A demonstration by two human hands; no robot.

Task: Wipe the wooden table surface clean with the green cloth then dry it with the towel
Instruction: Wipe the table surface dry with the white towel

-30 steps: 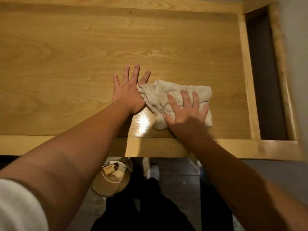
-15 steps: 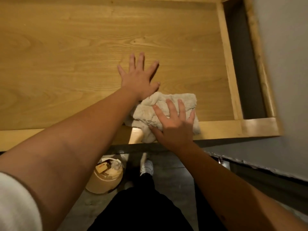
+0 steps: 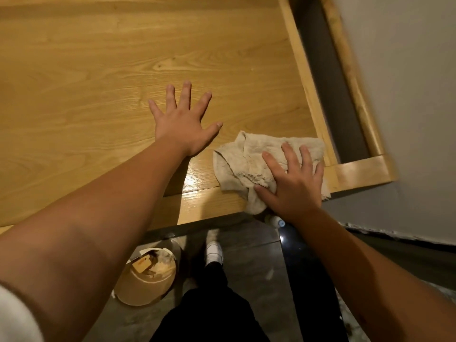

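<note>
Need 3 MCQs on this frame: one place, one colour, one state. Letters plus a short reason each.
1. Where does the towel lie on the wooden table?
A. far left corner
B. near right corner, partly over the near edge
C. middle of the far edge

2. What colour is the towel?
A. off-white beige
B. bright green
C. dark blue

3. How does the right hand meet the towel?
A. fingers straight, pressing flat on it
B. lifting it clear of the table
C. not touching it

Answers: 1 B, it sits by the right frame rail with cloth hanging past the near edge. 2 A, pale beige fabric. 3 A, the palm and spread fingers lie flat on top; the left hand rests flat on bare wood beside it.
</note>
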